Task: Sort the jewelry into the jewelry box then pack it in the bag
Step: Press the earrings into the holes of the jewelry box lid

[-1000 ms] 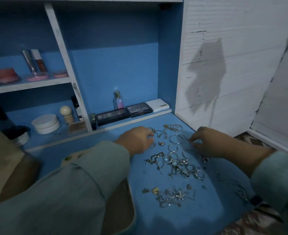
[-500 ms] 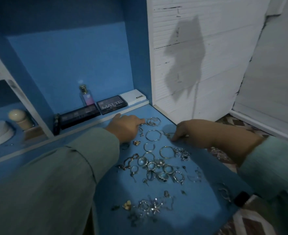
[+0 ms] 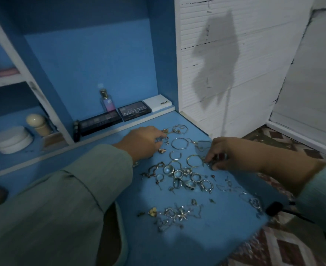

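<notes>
A blue desk surface (image 3: 206, 233) carries everything, bounded at its back edge by a low white-edged ledge and at its right corner by a white slatted wall panel (image 3: 235, 54). Two sleeved arms reach in from the near edge. The left hand (image 3: 142, 142) lies near the back edge, its fingers curled down onto small pieces of jewelry there; whether they pinch one of them or only touch it I cannot tell in this dim light. The right hand (image 3: 228, 153) sits toward the right edge, fingertips bent and pinching a small dark piece of jewelry (image 3: 213, 164) just off the surface. On the back ledge stand a white box (image 3: 159, 103), a dark palette marked MATTE (image 3: 134, 112), a longer dark palette (image 3: 100, 121) and a small perfume bottle (image 3: 106, 101). The loose jewelry is spread across the middle of the surface between the hands and the near edge: thin hoops (image 3: 179, 144), a cluster of rings (image 3: 189, 179), a starfish-shaped piece (image 3: 182, 215) and a small gold heart (image 3: 152, 211).
</notes>
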Available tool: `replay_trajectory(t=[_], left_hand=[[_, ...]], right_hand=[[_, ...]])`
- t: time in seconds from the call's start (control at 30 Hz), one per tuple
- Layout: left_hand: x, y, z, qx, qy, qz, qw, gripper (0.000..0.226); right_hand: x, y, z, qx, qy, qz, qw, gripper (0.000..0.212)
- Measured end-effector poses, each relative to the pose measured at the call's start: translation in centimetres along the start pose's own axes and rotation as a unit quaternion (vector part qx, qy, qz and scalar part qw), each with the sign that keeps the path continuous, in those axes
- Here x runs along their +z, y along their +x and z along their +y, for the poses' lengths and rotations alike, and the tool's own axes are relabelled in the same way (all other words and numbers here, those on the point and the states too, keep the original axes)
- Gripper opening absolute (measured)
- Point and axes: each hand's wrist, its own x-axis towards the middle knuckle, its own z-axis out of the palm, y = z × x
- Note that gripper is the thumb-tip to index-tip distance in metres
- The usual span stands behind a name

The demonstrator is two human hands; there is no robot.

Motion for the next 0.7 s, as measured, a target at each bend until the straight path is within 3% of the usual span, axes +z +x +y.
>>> replay_trajectory(t=[0.17,0.33,0.7], left_hand=[[0.7,-2.5,-0.4,0.067,0.011,-0.010,0.998,0.030],[1.3,-3.1,-0.2,0.096,0.004,0.060,0.994,0.028],[0.8,-4.6,0.1,0.049,-0.081,0.113,0.989,0.010]], right_hand=[[0.3,0.5,-0.8,0.008,-0.014,0.011,1.000,0.017],[0.0,0.7,-2.0,0.009,-0.037,0.027,0.999,0.011],[0.3,1.4,-3.2,0.015,-0.071,-0.010,0.997,0.019]])
